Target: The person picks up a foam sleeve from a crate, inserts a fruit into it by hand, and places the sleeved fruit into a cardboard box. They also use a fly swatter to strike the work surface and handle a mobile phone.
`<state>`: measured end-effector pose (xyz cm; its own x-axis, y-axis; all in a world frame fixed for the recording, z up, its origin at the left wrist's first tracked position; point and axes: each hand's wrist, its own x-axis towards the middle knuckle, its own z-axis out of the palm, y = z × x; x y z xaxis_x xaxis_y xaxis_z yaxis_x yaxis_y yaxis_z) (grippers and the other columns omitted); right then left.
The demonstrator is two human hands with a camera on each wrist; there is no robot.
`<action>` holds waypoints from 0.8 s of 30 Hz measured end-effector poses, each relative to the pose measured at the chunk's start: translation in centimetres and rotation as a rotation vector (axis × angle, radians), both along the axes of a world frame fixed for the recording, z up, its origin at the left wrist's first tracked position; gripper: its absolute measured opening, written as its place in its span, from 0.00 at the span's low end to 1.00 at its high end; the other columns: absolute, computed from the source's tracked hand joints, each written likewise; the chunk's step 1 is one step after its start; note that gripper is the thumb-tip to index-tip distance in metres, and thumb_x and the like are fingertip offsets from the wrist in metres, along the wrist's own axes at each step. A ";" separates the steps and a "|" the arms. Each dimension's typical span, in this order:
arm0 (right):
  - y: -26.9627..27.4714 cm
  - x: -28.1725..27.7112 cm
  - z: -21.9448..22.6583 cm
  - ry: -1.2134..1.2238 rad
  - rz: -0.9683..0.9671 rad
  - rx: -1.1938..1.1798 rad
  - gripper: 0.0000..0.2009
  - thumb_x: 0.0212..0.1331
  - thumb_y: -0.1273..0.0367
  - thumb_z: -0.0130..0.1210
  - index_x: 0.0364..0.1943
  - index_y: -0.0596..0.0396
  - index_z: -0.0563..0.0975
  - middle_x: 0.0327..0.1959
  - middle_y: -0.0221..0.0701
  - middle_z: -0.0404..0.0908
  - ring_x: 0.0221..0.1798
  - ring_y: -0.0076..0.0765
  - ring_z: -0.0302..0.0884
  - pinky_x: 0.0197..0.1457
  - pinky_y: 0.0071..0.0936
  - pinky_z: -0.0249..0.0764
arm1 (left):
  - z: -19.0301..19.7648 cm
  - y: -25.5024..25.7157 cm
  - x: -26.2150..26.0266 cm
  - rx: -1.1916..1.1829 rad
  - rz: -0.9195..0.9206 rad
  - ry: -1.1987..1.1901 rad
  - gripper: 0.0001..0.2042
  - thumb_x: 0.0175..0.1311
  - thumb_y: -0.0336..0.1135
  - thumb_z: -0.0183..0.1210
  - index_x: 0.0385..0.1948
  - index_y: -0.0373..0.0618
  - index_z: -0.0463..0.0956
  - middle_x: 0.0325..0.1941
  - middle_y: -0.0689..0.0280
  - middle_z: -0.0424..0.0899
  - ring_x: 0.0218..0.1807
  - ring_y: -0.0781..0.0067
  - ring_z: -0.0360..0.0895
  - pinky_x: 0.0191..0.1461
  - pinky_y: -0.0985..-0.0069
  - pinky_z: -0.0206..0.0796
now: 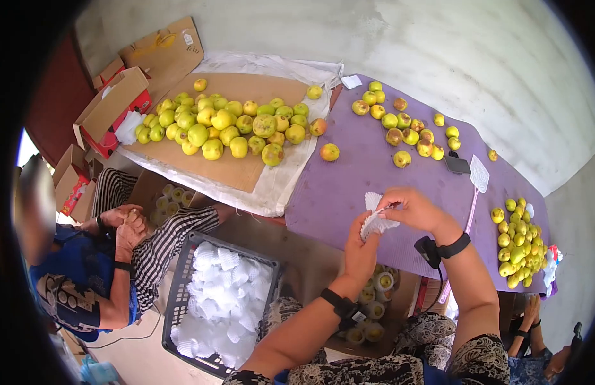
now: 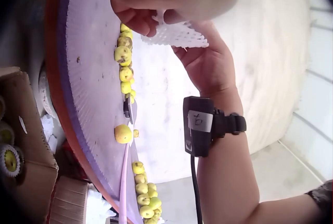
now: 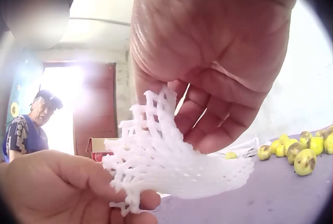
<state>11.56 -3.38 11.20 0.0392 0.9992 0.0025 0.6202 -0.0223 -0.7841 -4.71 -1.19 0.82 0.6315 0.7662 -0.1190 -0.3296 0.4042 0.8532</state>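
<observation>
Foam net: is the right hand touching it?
Touching. The right wrist view shows the right hand pinching the foam net at its top edge; the left hand grips its lower edge.

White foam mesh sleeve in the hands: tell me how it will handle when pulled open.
The white foam mesh sleeve probably stretches easily: its open netting fans out between the left hand and right hand. It looks floppy and very light, drooping where unsupported. The thin strands could tear if yanked hard.

**Daylight bright, edges bent**

Even daylight fills the head view, shadows soft, with fisheye curvature and black vignetting at the rim. The right wrist view flares white at a backlit doorway [image 3: 62, 104]; the near hand blurs. Left wrist view washes pale.
</observation>
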 end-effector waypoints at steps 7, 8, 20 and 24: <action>5.2 3.4 -0.9 0.262 -0.051 -0.259 0.15 0.58 0.65 0.63 0.46 0.58 0.80 0.42 0.31 0.82 0.44 0.27 0.77 0.50 0.26 0.73 | 0.0 2.1 1.3 -0.306 0.149 -0.062 0.13 0.72 0.30 0.47 0.54 0.46 0.73 0.44 0.70 0.78 0.39 0.85 0.73 0.41 0.82 0.67; 6.0 5.0 -1.9 0.343 -0.218 -0.188 0.19 0.57 0.61 0.63 0.49 0.56 0.80 0.45 0.33 0.82 0.45 0.31 0.77 0.52 0.28 0.73 | -0.3 2.1 1.4 -0.245 0.142 -0.086 0.12 0.72 0.30 0.48 0.54 0.46 0.74 0.43 0.70 0.78 0.39 0.85 0.72 0.41 0.83 0.66; 6.8 17.4 -14.4 -0.540 -0.862 -0.029 0.38 0.49 0.59 0.66 0.65 0.58 0.66 0.59 0.50 0.74 0.63 0.53 0.71 0.64 0.41 0.68 | -0.3 1.9 2.2 -0.135 -0.090 -0.113 0.13 0.66 0.22 0.48 0.50 0.39 0.76 0.41 0.71 0.78 0.39 0.86 0.69 0.44 0.85 0.63; 7.3 19.5 -15.4 -0.247 -1.037 0.073 0.36 0.50 0.58 0.66 0.63 0.59 0.67 0.60 0.48 0.74 0.62 0.53 0.72 0.63 0.41 0.69 | -1.1 1.9 2.6 -0.073 -0.085 -0.092 0.15 0.66 0.21 0.45 0.51 0.39 0.74 0.44 0.67 0.80 0.42 0.84 0.75 0.46 0.84 0.67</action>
<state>31.07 3.89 -4.22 0.8603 0.4751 0.1849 0.4670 -0.5887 -0.6598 -2.11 0.69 -0.29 0.7044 0.7011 -0.1109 -0.3671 0.4936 0.7884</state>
